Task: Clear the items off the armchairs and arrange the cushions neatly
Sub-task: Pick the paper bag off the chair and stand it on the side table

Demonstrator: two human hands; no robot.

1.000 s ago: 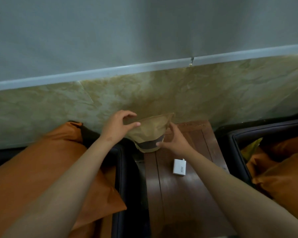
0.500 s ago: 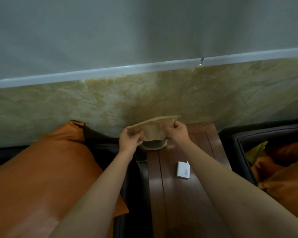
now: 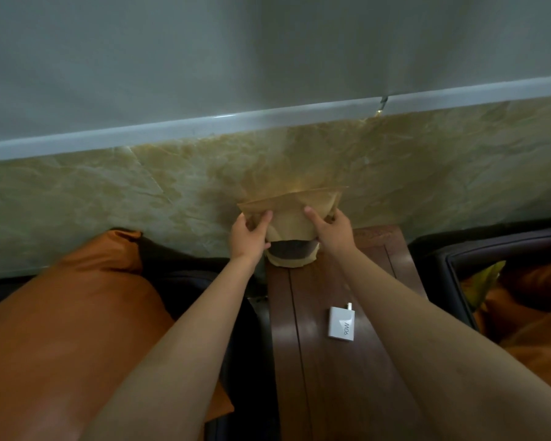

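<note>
While gripping a paper bag [image 3: 291, 218], left hand [image 3: 247, 235], right hand [image 3: 333, 232], fingers curled.

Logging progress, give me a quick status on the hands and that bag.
Left hand and right hand: both grip the brown paper bag. Bag at wooden side table far end. White charger nearer, clear of it.

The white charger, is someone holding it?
No, the white charger lies alone on the wooden side table; both hands hold the brown paper bag.
</note>
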